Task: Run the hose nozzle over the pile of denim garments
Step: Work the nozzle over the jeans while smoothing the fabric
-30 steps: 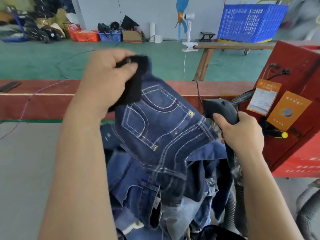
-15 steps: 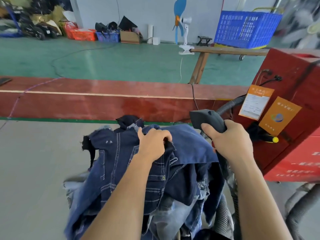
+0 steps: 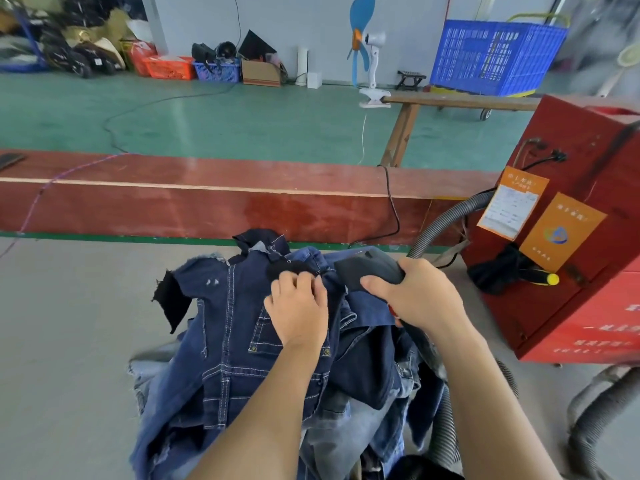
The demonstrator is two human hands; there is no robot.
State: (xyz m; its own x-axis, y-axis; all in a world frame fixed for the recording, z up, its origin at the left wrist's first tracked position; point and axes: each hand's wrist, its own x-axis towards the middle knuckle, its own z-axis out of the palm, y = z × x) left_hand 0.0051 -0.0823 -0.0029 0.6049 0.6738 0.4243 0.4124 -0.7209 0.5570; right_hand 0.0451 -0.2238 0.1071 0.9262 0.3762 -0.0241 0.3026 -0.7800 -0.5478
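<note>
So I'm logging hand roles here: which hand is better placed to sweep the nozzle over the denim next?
The right hand: it already grips the hose nozzle at the pile of denim garments. The left hand rests on the top garment, steadying it.

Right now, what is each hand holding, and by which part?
The right hand grips the hose nozzle around its rear body. The left hand rests on the top denim garment, fingers at its dark upper edge.
</note>
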